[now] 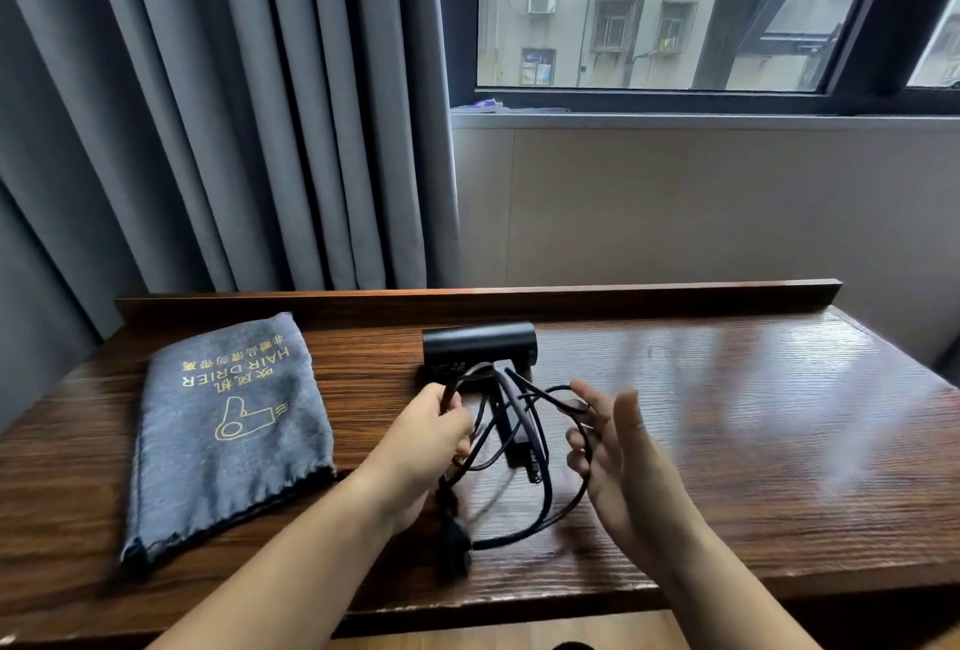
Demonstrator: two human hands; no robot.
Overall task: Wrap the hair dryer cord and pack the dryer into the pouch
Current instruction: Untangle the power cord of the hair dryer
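Lying on the wooden table [727, 415], close to its raised back edge, the black hair dryer [478, 349] has its barrel sideways and its handle pointing toward me. Its black cord [543, 447] comes off the handle and loops loosely above the tabletop between my two hands. My left hand [426, 434] has its fingers curled round several strands of the cord, gathered into a bundle, and the plug [457, 543] dangles below that hand, near the table's front edge. My right hand [618, 447] is held palm inward with the fingers only loosely bent; one loop of cord runs across my fingertips [582, 400], hooked there more than gripped, and the hand is a little blurred. One long loop sags down to the table between my wrists.

To the left of the dryer, well apart from it, the grey fabric pouch [228, 436] lies flat on the table, printed in gold with a dryer outline and the words "HAIR DRIER", its open hemmed end toward me. Behind the table hang grey curtains [223, 104], and to their right a window [675, 5] looks onto a building.
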